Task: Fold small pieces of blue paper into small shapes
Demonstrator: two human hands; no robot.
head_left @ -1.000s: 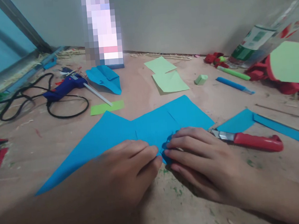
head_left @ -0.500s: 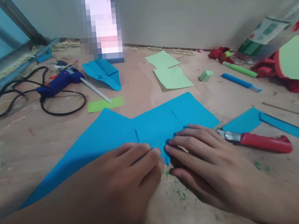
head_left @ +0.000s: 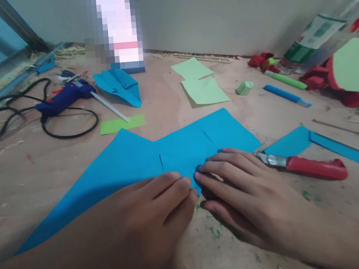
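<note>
A sheet of blue paper point(head_left: 107, 169) with creases and short slits lies on the table in front of me. My left hand point(head_left: 154, 207) has its fingers curled together over the near edge of this paper, pinching it; its thumb is mostly hidden. Close beside it, my right hand point(head_left: 242, 187) rests on the paper with fingers stretched forward and slightly apart, the thumb lower and separate. A small corner of the paper shows between the hands. To the right of my right fingers, a red-handled utility knife point(head_left: 312, 167) lies with its blade towards them.
At the left lies a blue glue gun point(head_left: 67, 95) with a looped black cord. Pale green paper pieces point(head_left: 205, 90), a blue marker point(head_left: 285, 95) and a green marker point(head_left: 287, 79) lie further back. Blue strips point(head_left: 292, 141) sit beyond the knife. A bottle point(head_left: 309, 41) leans at the back right.
The whole view has shifted slightly, with things appearing a little further left and up. Both hands keep nearly the same pose on the blue paper.
</note>
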